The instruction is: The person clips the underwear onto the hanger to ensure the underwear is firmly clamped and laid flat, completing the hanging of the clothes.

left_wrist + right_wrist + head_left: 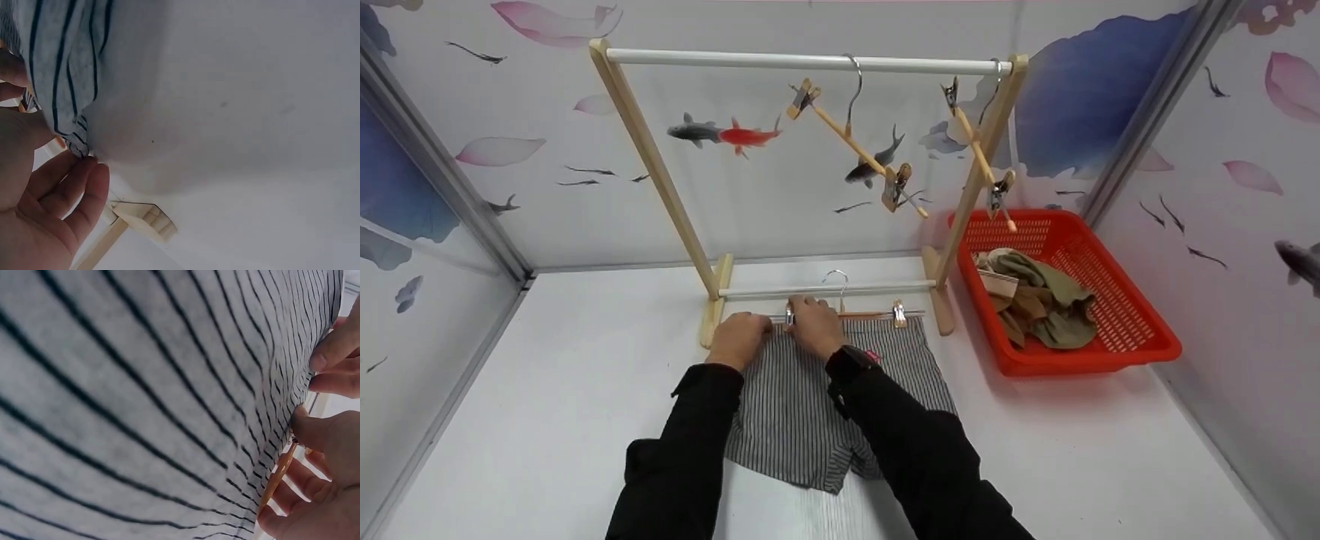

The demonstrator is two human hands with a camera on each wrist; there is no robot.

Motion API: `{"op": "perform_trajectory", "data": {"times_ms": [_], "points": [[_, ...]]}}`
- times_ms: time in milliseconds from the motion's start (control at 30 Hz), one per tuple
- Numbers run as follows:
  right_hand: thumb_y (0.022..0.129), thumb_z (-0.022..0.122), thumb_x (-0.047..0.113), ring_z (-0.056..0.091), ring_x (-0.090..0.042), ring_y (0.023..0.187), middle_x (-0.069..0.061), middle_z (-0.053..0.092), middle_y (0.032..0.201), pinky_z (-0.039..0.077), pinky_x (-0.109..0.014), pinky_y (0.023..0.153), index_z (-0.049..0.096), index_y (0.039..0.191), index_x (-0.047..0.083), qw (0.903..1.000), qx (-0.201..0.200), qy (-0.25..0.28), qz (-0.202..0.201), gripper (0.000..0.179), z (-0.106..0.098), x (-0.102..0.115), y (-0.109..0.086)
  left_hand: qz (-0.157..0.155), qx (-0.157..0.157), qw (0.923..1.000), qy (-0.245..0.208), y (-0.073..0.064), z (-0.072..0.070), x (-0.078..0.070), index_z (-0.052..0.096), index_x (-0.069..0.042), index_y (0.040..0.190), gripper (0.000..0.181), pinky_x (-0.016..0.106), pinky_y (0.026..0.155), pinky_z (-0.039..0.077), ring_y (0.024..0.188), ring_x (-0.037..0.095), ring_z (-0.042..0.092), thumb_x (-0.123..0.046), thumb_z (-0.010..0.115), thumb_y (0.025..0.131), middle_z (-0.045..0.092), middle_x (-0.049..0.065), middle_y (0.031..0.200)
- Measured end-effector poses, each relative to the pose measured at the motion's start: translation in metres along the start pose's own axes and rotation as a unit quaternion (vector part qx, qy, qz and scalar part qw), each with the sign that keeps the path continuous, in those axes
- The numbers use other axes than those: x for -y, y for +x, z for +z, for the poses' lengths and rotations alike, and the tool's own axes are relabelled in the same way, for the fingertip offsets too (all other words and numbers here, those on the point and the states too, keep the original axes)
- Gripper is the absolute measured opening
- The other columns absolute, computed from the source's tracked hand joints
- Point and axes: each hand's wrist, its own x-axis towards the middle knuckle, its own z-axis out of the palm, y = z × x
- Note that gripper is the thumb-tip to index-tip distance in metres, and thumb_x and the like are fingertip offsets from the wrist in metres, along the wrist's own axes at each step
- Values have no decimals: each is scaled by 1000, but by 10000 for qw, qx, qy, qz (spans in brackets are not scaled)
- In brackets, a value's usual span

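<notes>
One pair of shorts (791,405): found on table (585,420), near side of rack (659,169); saw left hand (741,341) pinching waistband (864,326), right hand (815,326) gripping left clip (790,315); judged light, soft, best held by waistband.

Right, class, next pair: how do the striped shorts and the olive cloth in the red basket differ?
The striped shorts show dark lines; the olive cloth looks plain. The shorts lie spread on the white table; the olive cloth is crumpled in the red basket. Both are fabric, and neither hangs from the rail.
</notes>
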Motion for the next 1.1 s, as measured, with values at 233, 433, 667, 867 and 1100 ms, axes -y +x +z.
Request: {"op": "perform_trajectory", "data": {"times_ms": [233, 433, 667, 867, 1100], "points": [[99, 70, 23, 62, -33, 109, -13, 67, 123, 50, -45, 92, 57, 137, 7, 9998, 34, 101, 163, 43, 0, 2, -1, -405, 227, 9989, -97, 2, 3, -3, 81, -5, 92, 16, 51, 78, 56, 88, 38, 68, 0, 65, 92, 73, 18, 90], [97, 72, 24, 64, -35, 104, -13, 70, 116, 50, -46, 90, 56, 135, 6, 9996, -74, 254, -4, 45, 3, 0, 2, -286, -178, 9985, 440, -4, 0, -8, 72, 2, 91, 8, 52, 68, 56, 80, 40, 66, 1, 64, 92, 67, 22, 84], [92, 78, 17, 63, -35, 108, -13, 69, 113, 45, -51, 98, 57, 120, 7, 9925, 61, 1181, -292, 36, -7, -15, 8, 298, -721, 9931, 879, -6, 1, -8, 65, 6, 90, 4, 49, 61, 55, 78, 39, 62, 7, 67, 86, 61, 22, 86], [97, 70, 7, 68, -29, 104, -17, 71, 112, 53, -41, 90, 59, 127, -4, 9592, 231, 2740, -663, 34, -16, -26, 6, 21, -563, 9984, 103, -4, -5, -8, 72, 1, 85, 4, 50, 68, 54, 81, 37, 60, 2, 71, 89, 60, 18, 88], [103, 62, 18, 67, -28, 102, -16, 71, 113, 52, -39, 89, 67, 124, -5, 9509, 285, 2973, -811, 31, -22, -34, 7, -14, -638, 9970, -430, -1, -14, -14, 73, 1, 83, 4, 50, 70, 54, 76, 36, 65, 2, 74, 87, 66, 17, 80]]}}
